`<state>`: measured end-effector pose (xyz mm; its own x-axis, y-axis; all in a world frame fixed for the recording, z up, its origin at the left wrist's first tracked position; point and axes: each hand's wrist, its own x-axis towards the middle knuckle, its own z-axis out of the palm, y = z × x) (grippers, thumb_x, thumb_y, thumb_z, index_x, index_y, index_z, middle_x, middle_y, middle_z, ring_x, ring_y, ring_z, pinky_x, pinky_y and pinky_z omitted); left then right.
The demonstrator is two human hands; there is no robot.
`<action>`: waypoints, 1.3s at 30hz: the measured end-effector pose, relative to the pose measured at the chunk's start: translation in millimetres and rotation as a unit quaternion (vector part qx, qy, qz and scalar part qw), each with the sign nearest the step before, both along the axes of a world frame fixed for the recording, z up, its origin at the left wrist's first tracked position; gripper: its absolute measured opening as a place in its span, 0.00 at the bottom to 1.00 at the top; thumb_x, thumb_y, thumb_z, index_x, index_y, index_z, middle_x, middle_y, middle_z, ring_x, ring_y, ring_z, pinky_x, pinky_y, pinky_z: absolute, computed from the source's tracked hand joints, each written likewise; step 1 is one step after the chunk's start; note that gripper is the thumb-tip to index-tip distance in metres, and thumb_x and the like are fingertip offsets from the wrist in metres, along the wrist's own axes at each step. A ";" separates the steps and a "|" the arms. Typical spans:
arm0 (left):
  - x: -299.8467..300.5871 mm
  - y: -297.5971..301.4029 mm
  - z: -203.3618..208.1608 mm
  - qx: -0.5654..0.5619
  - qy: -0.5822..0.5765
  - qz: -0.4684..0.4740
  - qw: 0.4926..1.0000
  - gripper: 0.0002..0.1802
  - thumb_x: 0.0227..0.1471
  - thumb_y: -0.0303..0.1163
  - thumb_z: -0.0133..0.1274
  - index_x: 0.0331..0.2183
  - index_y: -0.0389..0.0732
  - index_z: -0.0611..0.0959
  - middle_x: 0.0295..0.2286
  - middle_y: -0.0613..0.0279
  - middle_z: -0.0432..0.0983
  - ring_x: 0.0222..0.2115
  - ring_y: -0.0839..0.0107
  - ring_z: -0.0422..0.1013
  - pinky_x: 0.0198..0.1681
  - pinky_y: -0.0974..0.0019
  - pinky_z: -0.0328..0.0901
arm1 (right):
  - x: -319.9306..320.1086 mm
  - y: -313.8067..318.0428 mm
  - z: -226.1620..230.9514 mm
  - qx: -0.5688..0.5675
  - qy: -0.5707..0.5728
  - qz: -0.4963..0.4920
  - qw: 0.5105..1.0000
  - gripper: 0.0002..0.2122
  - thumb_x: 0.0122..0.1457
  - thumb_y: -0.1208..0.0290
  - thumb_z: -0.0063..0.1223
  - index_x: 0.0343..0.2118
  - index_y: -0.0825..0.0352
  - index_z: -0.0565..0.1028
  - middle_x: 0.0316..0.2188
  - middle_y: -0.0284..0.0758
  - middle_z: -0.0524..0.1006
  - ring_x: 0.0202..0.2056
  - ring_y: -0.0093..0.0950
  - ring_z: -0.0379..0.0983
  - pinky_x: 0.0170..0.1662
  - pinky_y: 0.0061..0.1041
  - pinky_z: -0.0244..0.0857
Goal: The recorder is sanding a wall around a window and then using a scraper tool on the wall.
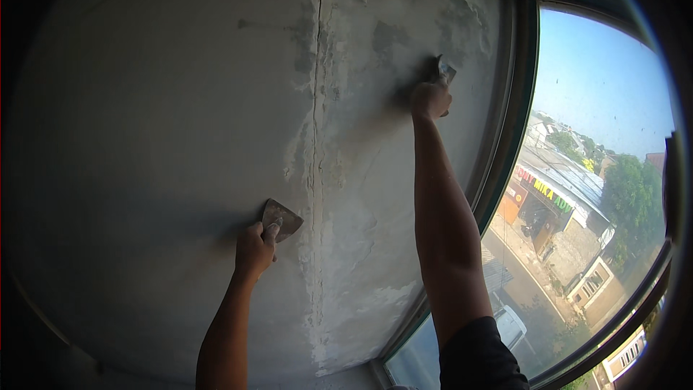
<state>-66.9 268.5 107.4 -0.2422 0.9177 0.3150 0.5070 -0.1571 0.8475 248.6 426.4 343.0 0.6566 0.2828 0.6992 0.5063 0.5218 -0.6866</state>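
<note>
My left hand [254,249] is closed around the handle of a putty knife [282,222], its wide grey blade pointing up and right beside the long crack [315,123]. Higher and to the right, my right hand [431,100] grips a second putty knife [445,71], whose blade lies close to the wall near the window frame. Whether either blade touches the wall I cannot tell. The grey wall [166,101] carries rough, flaking plaster along both sides of the crack and darker patches at the upper right.
At the right, a window [599,79] in a dark frame [514,101] borders the wall. Through its glass show a street [523,274], low buildings [556,180], a tree [635,188] and a white vehicle [509,328].
</note>
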 end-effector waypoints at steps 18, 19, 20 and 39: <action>-1.0 1.9 -3.7 -0.012 0.001 -0.007 1.000 0.21 0.62 0.39 0.53 0.24 0.32 0.75 0.15 0.59 0.71 0.12 0.71 0.70 0.16 0.66 0.65 | 9.4 1.2 -73.8 -0.070 0.043 -0.043 0.996 0.20 0.58 0.78 0.43 0.54 0.68 0.75 0.50 0.48 0.78 0.50 0.50 0.75 0.55 0.41 0.68; 1.0 6.0 -7.3 -0.005 0.003 -0.010 1.000 0.21 0.62 0.39 0.53 0.24 0.32 0.75 0.15 0.60 0.70 0.12 0.71 0.69 0.16 0.66 0.65 | -5.0 15.3 -64.3 0.129 -0.113 -0.093 0.981 0.20 0.58 0.80 0.42 0.54 0.69 0.75 0.54 0.47 0.75 0.58 0.48 0.69 0.58 0.39 0.66; -6.9 7.5 -13.4 -0.002 0.004 0.008 1.000 0.21 0.62 0.40 0.53 0.23 0.33 0.74 0.15 0.60 0.70 0.11 0.71 0.69 0.15 0.66 0.65 | -45.0 2.9 -55.1 0.154 -0.226 -0.045 0.961 0.20 0.59 0.82 0.40 0.55 0.69 0.73 0.58 0.47 0.71 0.63 0.45 0.62 0.62 0.37 0.62; -15.2 -5.1 -2.4 -0.009 0.033 0.012 0.999 0.20 0.64 0.42 0.49 0.26 0.36 0.74 0.14 0.62 0.70 0.11 0.74 0.69 0.14 0.68 0.63 | -16.8 -6.7 -53.6 0.290 -0.437 0.007 0.851 0.20 0.57 0.83 0.44 0.54 0.66 0.74 0.58 0.41 0.73 0.62 0.42 0.65 0.61 0.37 0.64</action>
